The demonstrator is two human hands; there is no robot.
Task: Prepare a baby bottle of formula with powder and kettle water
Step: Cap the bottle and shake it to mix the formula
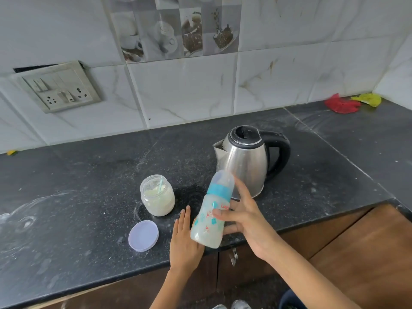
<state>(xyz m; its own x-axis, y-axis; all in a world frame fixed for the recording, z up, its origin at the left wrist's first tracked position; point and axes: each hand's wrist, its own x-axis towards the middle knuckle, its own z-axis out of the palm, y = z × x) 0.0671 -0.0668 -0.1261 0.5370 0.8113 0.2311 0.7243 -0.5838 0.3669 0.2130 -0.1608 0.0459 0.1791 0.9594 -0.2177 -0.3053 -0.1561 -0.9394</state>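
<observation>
A baby bottle (210, 214) with a blue collar and clear cap, cloudy white liquid inside, is tilted above the counter's front edge. My right hand (247, 221) grips it around the middle. My left hand (184, 241) lies flat on the black counter (78, 197) just left of the bottle's base, fingers together, holding nothing. An open glass jar (157, 195) of pale powder, with a scoop handle standing in it, sits to the left. A steel kettle (247, 160) with a black handle stands behind the bottle, lid closed.
The jar's lilac lid (143, 235) lies flat near the front edge. Spilled powder dusts the counter at left. Red and yellow plastic scraps (350, 102) lie in the far right corner. A wall socket plate (59, 86) is at upper left. Wooden cabinets sit below.
</observation>
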